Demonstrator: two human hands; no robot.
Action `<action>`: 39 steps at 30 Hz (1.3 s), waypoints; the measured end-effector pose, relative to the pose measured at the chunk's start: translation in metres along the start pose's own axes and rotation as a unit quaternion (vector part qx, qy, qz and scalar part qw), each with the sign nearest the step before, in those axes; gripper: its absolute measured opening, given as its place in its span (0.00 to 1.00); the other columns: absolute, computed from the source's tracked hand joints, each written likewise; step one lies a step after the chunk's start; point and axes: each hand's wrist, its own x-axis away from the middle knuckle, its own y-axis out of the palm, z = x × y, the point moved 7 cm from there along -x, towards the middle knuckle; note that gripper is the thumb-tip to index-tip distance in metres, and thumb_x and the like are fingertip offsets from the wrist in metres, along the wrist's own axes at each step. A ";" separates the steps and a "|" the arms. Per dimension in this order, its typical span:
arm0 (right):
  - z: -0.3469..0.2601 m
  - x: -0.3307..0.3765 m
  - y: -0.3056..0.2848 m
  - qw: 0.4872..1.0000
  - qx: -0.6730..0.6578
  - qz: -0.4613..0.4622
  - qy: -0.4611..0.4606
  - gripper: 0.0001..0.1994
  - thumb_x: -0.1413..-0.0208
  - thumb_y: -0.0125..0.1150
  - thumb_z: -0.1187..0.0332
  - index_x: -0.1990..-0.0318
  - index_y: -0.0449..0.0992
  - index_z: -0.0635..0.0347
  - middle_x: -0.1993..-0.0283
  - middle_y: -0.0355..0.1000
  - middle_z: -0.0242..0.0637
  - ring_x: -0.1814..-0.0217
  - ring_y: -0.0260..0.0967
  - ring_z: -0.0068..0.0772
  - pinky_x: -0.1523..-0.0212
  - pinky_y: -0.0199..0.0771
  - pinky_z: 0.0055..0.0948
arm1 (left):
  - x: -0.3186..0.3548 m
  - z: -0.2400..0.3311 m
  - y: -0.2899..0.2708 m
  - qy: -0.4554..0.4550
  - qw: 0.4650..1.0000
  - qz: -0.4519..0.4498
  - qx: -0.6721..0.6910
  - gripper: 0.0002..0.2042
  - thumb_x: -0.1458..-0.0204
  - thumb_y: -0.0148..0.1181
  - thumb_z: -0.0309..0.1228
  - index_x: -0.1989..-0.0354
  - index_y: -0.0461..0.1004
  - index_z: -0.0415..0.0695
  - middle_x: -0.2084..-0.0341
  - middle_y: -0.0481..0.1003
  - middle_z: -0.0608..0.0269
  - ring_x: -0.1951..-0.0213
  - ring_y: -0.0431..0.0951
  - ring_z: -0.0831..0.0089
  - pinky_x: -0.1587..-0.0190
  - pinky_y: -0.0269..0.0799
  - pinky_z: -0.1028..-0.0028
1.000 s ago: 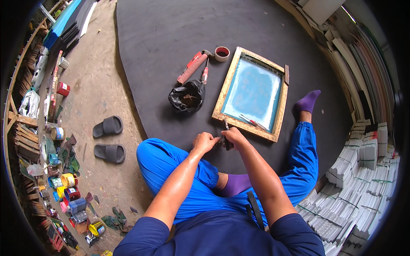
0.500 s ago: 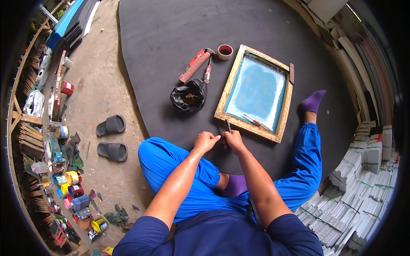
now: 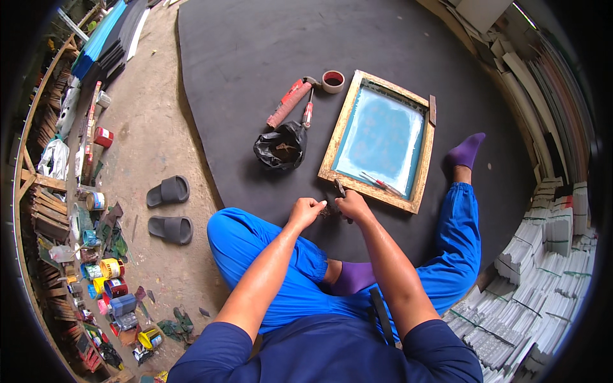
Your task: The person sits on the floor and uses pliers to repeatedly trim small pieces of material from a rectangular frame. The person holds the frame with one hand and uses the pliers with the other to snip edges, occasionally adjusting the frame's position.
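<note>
Frame [image 3: 380, 139] right of bag [image 3: 281, 146], hammer [image 3: 290, 101] perhaps behind

- left hand [image 3: 307, 210] and right hand [image 3: 352, 205] close together, pinching small dark item, too small to tell
- right hand grips dark tool [image 3: 340, 189]
- wooden screen-printing frame [image 3: 332, 156] just beyond, on black mat [image 3: 242, 57]
- black bag [image 3: 281, 147], red-handled hammer [image 3: 288, 102], tape roll [image 3: 332, 81] near frame

Beyond your hands lies a pale wooden frame [image 3: 378, 137] with a light blue, teal-edged mesh. To its left you see a black bag [image 3: 281, 147], a red-handled hammer [image 3: 290, 102] and red-brown tape roll [image 3: 332, 81], all on a dark grey mat [image 3: 255, 51].
</note>
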 end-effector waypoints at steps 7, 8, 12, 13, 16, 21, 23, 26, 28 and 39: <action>-0.031 0.010 -0.030 0.983 0.185 0.006 -0.011 0.18 0.45 0.56 0.63 0.56 0.79 0.71 0.54 0.77 0.63 0.47 0.76 0.58 0.46 0.75 0.47 | 0.004 0.016 -0.003 0.004 0.999 0.002 -0.035 0.20 0.48 0.67 0.49 0.74 0.83 0.40 0.82 0.79 0.55 0.75 0.81 0.63 0.67 0.74 0.63; -0.025 0.005 -0.028 0.983 0.183 0.012 -0.009 0.18 0.45 0.57 0.63 0.55 0.79 0.71 0.54 0.77 0.63 0.47 0.76 0.58 0.46 0.75 0.47 | 0.004 0.019 -0.003 0.003 0.999 0.000 -0.035 0.20 0.48 0.67 0.49 0.73 0.83 0.40 0.82 0.79 0.54 0.75 0.81 0.63 0.67 0.74 0.63; -0.030 0.024 -0.027 0.989 0.128 0.078 0.020 0.16 0.44 0.57 0.64 0.56 0.80 0.69 0.54 0.78 0.59 0.45 0.75 0.58 0.45 0.75 0.48 | 0.005 0.021 -0.003 -0.003 0.999 0.004 -0.032 0.20 0.48 0.67 0.49 0.72 0.83 0.40 0.81 0.79 0.54 0.75 0.81 0.62 0.67 0.74 0.63; -0.024 0.020 -0.022 0.991 0.097 0.088 0.017 0.16 0.44 0.57 0.64 0.56 0.79 0.70 0.56 0.78 0.59 0.48 0.77 0.57 0.48 0.76 0.48 | 0.004 0.021 -0.003 0.000 1.000 0.005 -0.027 0.21 0.48 0.67 0.49 0.72 0.83 0.40 0.81 0.79 0.54 0.75 0.81 0.62 0.67 0.74 0.63; -0.007 0.006 -0.005 0.996 -0.026 0.081 0.018 0.16 0.43 0.57 0.64 0.58 0.78 0.71 0.64 0.78 0.55 0.62 0.79 0.50 0.61 0.78 0.44 | 0.002 0.019 -0.002 0.002 1.000 0.007 -0.020 0.21 0.47 0.67 0.49 0.73 0.83 0.39 0.81 0.79 0.54 0.75 0.80 0.64 0.68 0.74 0.63; 0.008 -0.006 0.029 0.950 -0.310 -0.028 -0.010 0.11 0.41 0.57 0.66 0.60 0.75 0.67 0.77 0.73 0.40 0.82 0.73 0.32 0.82 0.73 0.33 | 0.000 0.011 -0.003 -0.017 1.000 -0.003 0.015 0.18 0.45 0.66 0.44 0.69 0.83 0.38 0.79 0.80 0.59 0.75 0.79 0.71 0.69 0.74 0.66; 0.021 -0.007 0.035 0.952 -0.306 -0.016 -0.020 0.09 0.40 0.57 0.67 0.61 0.75 0.66 0.78 0.72 0.38 0.83 0.72 0.32 0.83 0.72 0.33 | -0.002 0.015 -0.005 0.019 0.995 0.040 0.089 0.16 0.44 0.66 0.41 0.63 0.82 0.38 0.76 0.81 0.60 0.73 0.80 0.73 0.67 0.74 0.68; 0.020 0.012 0.027 0.961 -0.277 -0.006 0.001 0.08 0.40 0.57 0.68 0.63 0.75 0.65 0.78 0.72 0.37 0.83 0.72 0.32 0.83 0.71 0.33 | -0.001 0.019 -0.010 0.035 0.989 0.068 0.127 0.15 0.42 0.65 0.38 0.55 0.81 0.39 0.72 0.82 0.60 0.69 0.80 0.75 0.64 0.75 0.70; 0.017 0.028 0.016 0.968 -0.250 0.004 0.016 0.08 0.40 0.57 0.67 0.63 0.74 0.65 0.78 0.72 0.37 0.82 0.72 0.31 0.83 0.71 0.32 | 0.002 0.027 -0.011 0.025 0.991 0.053 0.124 0.17 0.42 0.65 0.38 0.51 0.79 0.39 0.70 0.82 0.59 0.66 0.80 0.75 0.59 0.75 0.72; 0.023 0.024 0.016 0.973 -0.226 -0.044 0.034 0.16 0.39 0.57 0.60 0.65 0.74 0.70 0.79 0.72 0.41 0.81 0.73 0.35 0.82 0.71 0.37 | 0.005 0.023 -0.008 0.059 0.993 0.062 0.076 0.16 0.43 0.65 0.39 0.55 0.81 0.39 0.69 0.83 0.58 0.66 0.82 0.73 0.60 0.76 0.71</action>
